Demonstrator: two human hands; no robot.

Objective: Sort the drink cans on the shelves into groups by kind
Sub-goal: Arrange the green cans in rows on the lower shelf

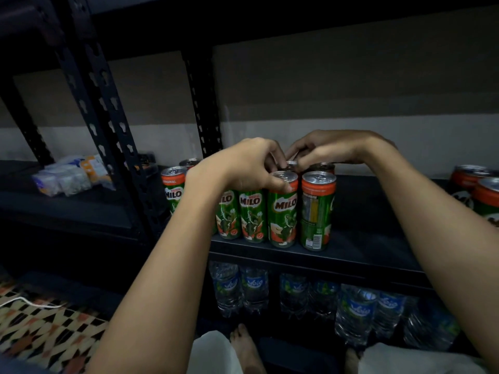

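Several green and orange Milo cans (pixel 282 211) stand upright in a tight cluster on the dark shelf (pixel 364 238). My left hand (pixel 248 166) curls over the tops of the front cans, thumb pressed on one can's rim. My right hand (pixel 326 151) reaches from the right with its fingers bent down onto the tops of the back-row cans (pixel 322 167). What the right fingers hold is hidden. A can with its barcode side out (pixel 317 211) stands at the cluster's right end. More Milo cans (pixel 478 190) stand at the far right of the same shelf.
Black slotted uprights (pixel 108 122) frame the shelving. Wrapped white packets (pixel 67 176) lie on the left shelf. Water bottles (pixel 356 311) fill the shelf below. Patterned floor (pixel 40 325) and my bare feet (pixel 248 349) show at the bottom.
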